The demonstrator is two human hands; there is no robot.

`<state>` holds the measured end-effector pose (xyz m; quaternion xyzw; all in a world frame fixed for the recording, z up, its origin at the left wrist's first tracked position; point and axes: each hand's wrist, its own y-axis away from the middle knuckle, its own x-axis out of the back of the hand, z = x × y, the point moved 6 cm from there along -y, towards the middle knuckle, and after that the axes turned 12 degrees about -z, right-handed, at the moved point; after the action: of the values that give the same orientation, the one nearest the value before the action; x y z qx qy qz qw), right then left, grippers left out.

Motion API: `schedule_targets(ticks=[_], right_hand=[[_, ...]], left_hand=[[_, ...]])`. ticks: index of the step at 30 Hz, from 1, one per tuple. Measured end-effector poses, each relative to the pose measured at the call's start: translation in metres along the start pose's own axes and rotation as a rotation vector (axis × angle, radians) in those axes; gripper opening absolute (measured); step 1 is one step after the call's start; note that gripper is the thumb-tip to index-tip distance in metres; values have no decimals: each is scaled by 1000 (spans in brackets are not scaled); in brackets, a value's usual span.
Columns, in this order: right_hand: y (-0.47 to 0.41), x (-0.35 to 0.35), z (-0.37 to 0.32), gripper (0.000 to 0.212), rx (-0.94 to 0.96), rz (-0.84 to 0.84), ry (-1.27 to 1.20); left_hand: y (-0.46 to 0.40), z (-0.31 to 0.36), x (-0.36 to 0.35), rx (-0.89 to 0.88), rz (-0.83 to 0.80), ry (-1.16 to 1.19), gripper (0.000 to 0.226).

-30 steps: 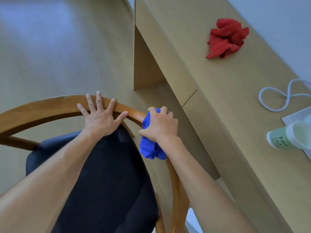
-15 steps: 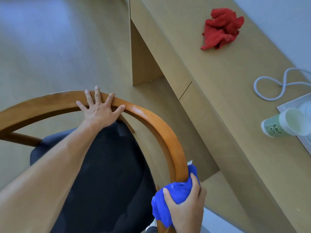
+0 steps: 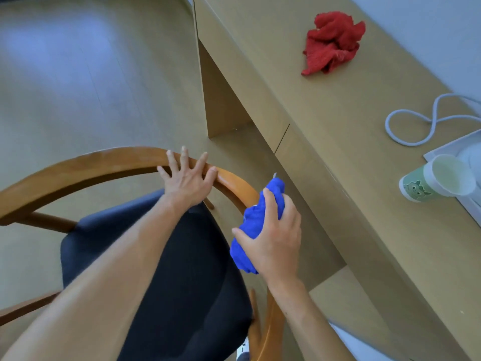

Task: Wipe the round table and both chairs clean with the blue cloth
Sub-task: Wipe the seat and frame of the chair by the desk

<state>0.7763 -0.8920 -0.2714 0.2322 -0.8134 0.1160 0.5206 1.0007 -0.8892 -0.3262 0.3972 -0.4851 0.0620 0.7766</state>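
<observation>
Low in the frame, the dark seat [image 3: 166, 269] of the chair fills the centre, with both forearms reaching over it. At centre right the right hand [image 3: 273, 238] has its fingers [image 3: 269, 204] closed around the bunched blue cloth [image 3: 253, 225], pressing it onto the curved wooden rail [image 3: 104, 162] where the rail bends down the chair's right side. To wipe well here, the cloth should wrap around the rail so top and inner face are both cleaned, with long strokes following the curve rather than dabs. Just above centre, the left hand [image 3: 186, 178] lies flat on the rail with fingers spread, gripping nothing; it steadies the chair and should shift aside as the cloth approaches. Farther off, along the right, the worktop [image 3: 325, 121] carries a paper cup [image 3: 437, 182], a looped cable [image 3: 416, 123] and, upper right, a red cloth [image 3: 331, 41]. No round table shows.
</observation>
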Motion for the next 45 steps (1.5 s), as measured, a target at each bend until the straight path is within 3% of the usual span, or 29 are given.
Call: schedule_targets(ticks=[3, 6, 7, 10, 12, 21, 28, 35, 38, 41, 43, 45], right_hand=[[31, -4, 20, 106, -32, -51, -121], [93, -20, 52, 122, -189, -236, -336], [112, -26, 61, 121, -262, -298, -387], [134, -39, 76, 93, -339, -348, -424], [130, -42, 78, 94, -383, -366, -420], [92, -28, 65, 94, -324, -119, -322], [182, -59, 75, 80, -774, -312, -461], [284, -65, 22, 81, -960, -175, -383], [287, -64, 22, 85, -973, -306, -437], [281, -57, 41, 79, -919, -559, -579], [279, -50, 50, 73, -817, -740, -501], [275, -45, 51, 62, -736, -770, -390]], left_hand=[[14, 53, -16, -147, -32, 61, 61], [31, 99, -29, -287, -29, -51, 68], [38, 111, -33, -328, -15, -101, 70], [56, 127, -45, -405, 77, -193, 68], [61, 129, -48, -403, 131, -206, 61], [67, 132, -48, -412, 142, -214, 50], [153, 127, -111, -701, 178, -555, 66], [160, 122, -120, -704, 151, -625, 69], [163, 123, -118, -709, 126, -595, 70], [174, 120, -120, -684, 112, -395, 65], [192, 106, -130, -609, 118, -236, 61], [212, 90, -150, -529, 74, -136, 61]])
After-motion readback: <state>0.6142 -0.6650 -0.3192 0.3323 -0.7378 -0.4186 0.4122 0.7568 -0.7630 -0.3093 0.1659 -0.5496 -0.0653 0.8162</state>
